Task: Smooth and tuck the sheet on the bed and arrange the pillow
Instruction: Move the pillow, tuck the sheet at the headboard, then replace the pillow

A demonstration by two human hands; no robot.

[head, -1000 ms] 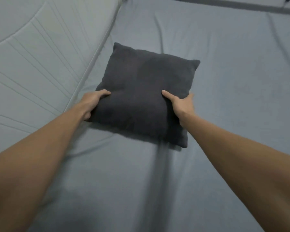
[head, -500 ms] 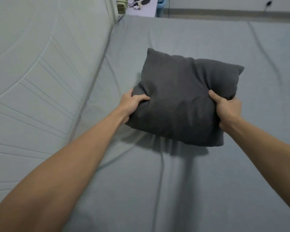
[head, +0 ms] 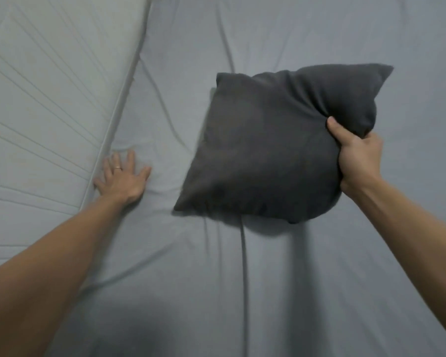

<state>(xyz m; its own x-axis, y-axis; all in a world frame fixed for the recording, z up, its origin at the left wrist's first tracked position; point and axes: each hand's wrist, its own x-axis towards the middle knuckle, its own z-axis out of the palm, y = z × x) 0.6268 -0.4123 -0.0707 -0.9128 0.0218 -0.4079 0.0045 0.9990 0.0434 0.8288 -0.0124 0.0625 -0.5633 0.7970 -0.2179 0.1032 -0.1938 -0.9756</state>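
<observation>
A dark grey square pillow (head: 268, 148) hangs tilted above the grey sheet (head: 242, 292), its lower edge close to the bed. My right hand (head: 358, 155) grips its right edge and holds it alone. Over at the left, my left hand (head: 122, 176) lies flat and spread on the sheet, right beside the seam where the sheet meets the padded headboard (head: 44, 112). A ring shows on one of its fingers. Creases run through the sheet from the left hand toward the pillow and down the middle.
The pale quilted headboard fills the left side and rises along the sheet's edge. Sheet stretches away on all other sides, with long folds at the top and a ridge below the pillow.
My left hand has let go of the pillow and dropped flat onto the sheet by the headboard. My right hand has carried the pillow further right, now holding it alone.
</observation>
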